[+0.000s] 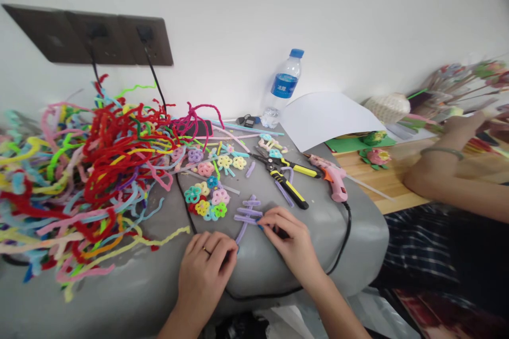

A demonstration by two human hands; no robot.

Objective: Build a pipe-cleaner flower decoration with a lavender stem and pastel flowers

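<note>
Short purple pipe cleaner pieces (248,212) lie crosswise over a longer purple stem on the grey surface. The fingers of my right hand (292,241) are pinched at the right end of one crosspiece. My left hand (207,267), with a ring on one finger, is curled closed, its thumb and fingertip at the stem's lower end; the grip itself is partly hidden. Just beyond sits a cluster of colourful pipe cleaner flowers (207,198). Yellow-and-black pliers (288,188) lie open past my right hand, beside loose purple pieces (283,193).
A large tangle of pipe cleaners (103,169) covers the left side. A pink glue gun (337,183) with a black cord lies at right. Behind are a water bottle (284,85), white paper (330,116) and wall sockets (111,37). Another person's arm (457,175) is at right.
</note>
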